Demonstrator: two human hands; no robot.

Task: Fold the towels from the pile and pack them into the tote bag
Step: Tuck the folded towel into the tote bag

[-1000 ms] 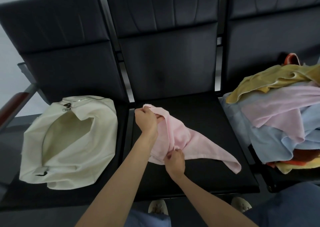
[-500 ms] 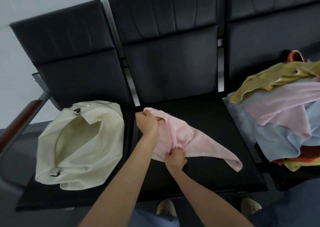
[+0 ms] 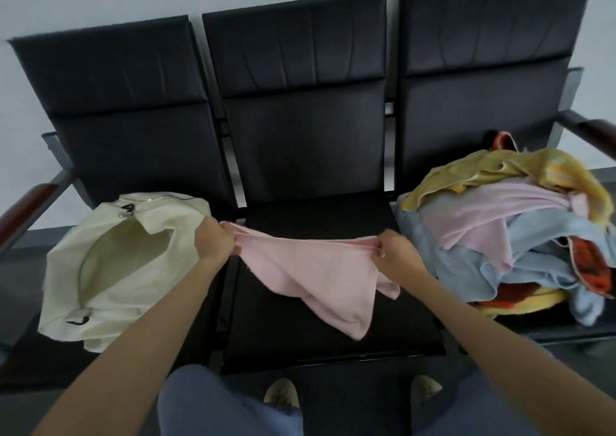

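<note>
A pink towel hangs stretched above the middle black seat, its lower part drooping to a point. My left hand grips the towel's left top corner, and my right hand pinches its right top corner. On the left seat lies the cream tote bag, its mouth gaping open towards me. The pile of towels, yellow, pink, light blue and orange, is heaped on the right seat.
The three black seats form one bench against a pale wall, with wooden armrests at both ends. My knees and shoes are below the front edge of the middle seat.
My hands have moved apart and lifted, stretching the pink towel out along its top edge. Before, they held it bunched close together on the seat. The camera view has pulled back.
</note>
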